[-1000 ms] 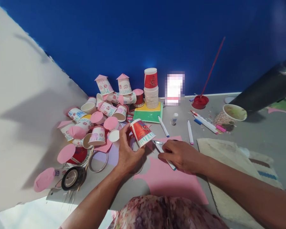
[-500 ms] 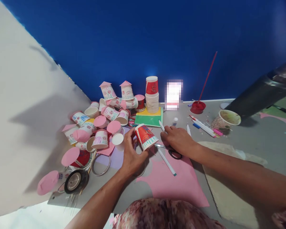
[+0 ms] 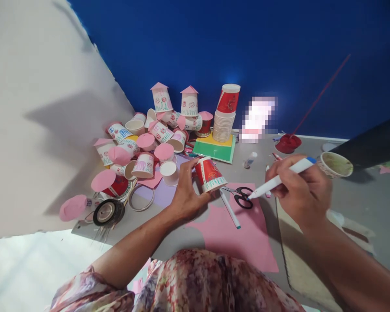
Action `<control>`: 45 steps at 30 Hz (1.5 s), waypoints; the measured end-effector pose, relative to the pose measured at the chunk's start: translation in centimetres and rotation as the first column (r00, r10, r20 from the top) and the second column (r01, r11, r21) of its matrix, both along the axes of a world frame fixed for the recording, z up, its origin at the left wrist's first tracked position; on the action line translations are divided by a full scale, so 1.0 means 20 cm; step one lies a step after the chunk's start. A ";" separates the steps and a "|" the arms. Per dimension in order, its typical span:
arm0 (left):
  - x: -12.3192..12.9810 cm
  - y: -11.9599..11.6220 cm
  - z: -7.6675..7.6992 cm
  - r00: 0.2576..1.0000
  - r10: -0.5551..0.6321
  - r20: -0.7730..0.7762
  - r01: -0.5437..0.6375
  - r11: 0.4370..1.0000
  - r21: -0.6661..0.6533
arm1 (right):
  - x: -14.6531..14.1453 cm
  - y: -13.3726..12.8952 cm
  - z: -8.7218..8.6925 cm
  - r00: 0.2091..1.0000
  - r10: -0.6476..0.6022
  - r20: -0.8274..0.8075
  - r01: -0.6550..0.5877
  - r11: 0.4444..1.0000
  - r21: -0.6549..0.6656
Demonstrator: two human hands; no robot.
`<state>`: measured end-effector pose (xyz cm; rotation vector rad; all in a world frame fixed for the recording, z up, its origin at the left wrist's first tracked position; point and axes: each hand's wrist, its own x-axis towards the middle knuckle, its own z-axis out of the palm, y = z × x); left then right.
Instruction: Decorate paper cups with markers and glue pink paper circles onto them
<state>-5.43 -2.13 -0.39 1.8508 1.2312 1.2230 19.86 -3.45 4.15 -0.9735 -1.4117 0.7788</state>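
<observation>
Head view, from my remote station. The left hand (image 3: pixel 189 193) has the cup (image 3: pixel 211 174): its fingers curl around the near-left side, thumb low by the rim, parted only by the cup's width. The cup is mouth-down and tilted, narrow base up and to the left, wide rim down and to the right, the rim band carrying green strokes.

The right hand (image 3: pixel 300 186) grips a marker (image 3: pixel 281 177) pen-fashion, its fingers closed around the barrel. The marker's long axis slopes down to the left, blue end high, tip low.

Key relation, as I judge it: tip to cup. The cup lies left of the tip and a little farther from the body; the two are near but apart. The left fingers touch the cup; the right fingers are well clear of it. In view the tip overlaps the scissors (image 3: pixel 243 197); I cannot tell whether it touches them. The scissors lie just beyond the rim on a pink sheet (image 3: pixel 240 242), with a second marker (image 3: pixel 230 210) beside them.
</observation>
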 end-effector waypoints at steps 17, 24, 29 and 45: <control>-0.01 -0.03 0.01 0.867 0.043 -0.497 0.062 0.979 0.193 | -0.12 -0.13 -0.03 0.832 0.044 0.554 -0.174 0.967 0.185; 0.00 -0.04 0.01 0.841 0.092 -0.534 0.045 0.970 0.237 | -0.15 -0.12 -0.01 0.767 0.028 0.641 -0.236 0.941 0.242; 0.01 -0.04 0.01 0.818 0.116 -0.564 0.059 0.958 0.282 | -0.17 -0.13 -0.04 0.790 0.037 0.612 -0.268 0.918 0.290; 0.01 -0.06 0.01 0.807 0.138 -0.574 0.041 0.956 0.289 | -0.17 -0.14 -0.04 0.781 0.042 0.623 -0.285 0.911 0.297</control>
